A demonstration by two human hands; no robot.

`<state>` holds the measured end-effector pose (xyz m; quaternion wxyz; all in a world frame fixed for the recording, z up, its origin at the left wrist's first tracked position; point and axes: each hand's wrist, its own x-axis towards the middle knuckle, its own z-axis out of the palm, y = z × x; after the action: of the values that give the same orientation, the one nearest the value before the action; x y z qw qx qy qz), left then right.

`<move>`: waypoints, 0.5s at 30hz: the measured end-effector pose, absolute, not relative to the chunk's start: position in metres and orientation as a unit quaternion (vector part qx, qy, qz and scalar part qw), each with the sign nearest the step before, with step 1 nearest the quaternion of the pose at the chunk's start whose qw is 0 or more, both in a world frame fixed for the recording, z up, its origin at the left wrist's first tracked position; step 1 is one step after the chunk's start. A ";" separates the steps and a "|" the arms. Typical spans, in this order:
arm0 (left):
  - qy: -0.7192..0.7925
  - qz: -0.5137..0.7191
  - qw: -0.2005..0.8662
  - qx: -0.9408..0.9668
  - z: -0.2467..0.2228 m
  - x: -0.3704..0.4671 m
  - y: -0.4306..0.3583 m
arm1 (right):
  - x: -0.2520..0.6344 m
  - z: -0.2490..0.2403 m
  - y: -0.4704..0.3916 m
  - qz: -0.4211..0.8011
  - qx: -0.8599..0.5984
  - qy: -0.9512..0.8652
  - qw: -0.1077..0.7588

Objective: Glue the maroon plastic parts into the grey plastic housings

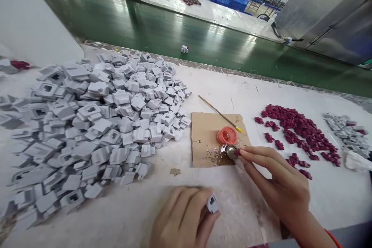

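Note:
My left hand (pixel 183 217) is closed around a light grey plastic housing (pixel 212 203), its square opening facing up. My right hand (pixel 270 174) pinches a small maroon plastic piece (pixel 237 152) at the edge of a small round metal cap (pixel 231 152) with a shiny wet surface. Whether the maroon piece touches the liquid is too small to tell. The cap rests on a stained piece of cardboard (pixel 200 124), just in front of a red round tub (pixel 227 135). Behind the tub lies a thin brush (pixel 217 112) with a yellow tip.
A large heap of grey housings (pixel 116 116) covers the left of the table. On the right are a pile of maroon pieces (pixel 299 128) and some grey parts (pixel 347 131). Beyond runs a green conveyor belt (pixel 139 27) carrying one grey-and-maroon part (pixel 185 49).

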<state>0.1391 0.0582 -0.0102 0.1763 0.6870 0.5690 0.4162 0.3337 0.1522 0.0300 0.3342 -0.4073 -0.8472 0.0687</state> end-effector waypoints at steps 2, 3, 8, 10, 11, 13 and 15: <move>0.566 0.418 0.186 0.686 -0.010 0.139 0.059 | 0.333 0.032 0.140 0.100 -0.419 -0.828 0.360; 0.564 0.420 0.192 0.685 -0.011 0.139 0.060 | 0.332 0.033 0.132 0.127 -0.425 -0.818 0.366; 0.567 0.424 0.212 0.673 -0.011 0.140 0.058 | 0.320 0.032 0.095 0.257 -0.414 -0.803 0.344; 0.563 0.419 0.216 0.678 -0.011 0.139 0.058 | 0.316 0.028 0.089 0.277 -0.394 -0.808 0.339; 0.557 0.419 0.218 0.683 -0.011 0.138 0.058 | 0.314 0.025 0.087 0.281 -0.390 -0.808 0.341; 0.547 0.418 0.221 0.691 -0.011 0.137 0.059 | 0.312 0.022 0.087 0.280 -0.392 -0.803 0.350; 0.545 0.419 0.224 0.691 -0.011 0.136 0.060 | 0.312 0.021 0.089 0.284 -0.389 -0.808 0.339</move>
<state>0.1356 0.0598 -0.0106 0.2239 0.6914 0.5446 0.4186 0.3124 0.0891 0.0212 0.3390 -0.3892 -0.8079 0.2844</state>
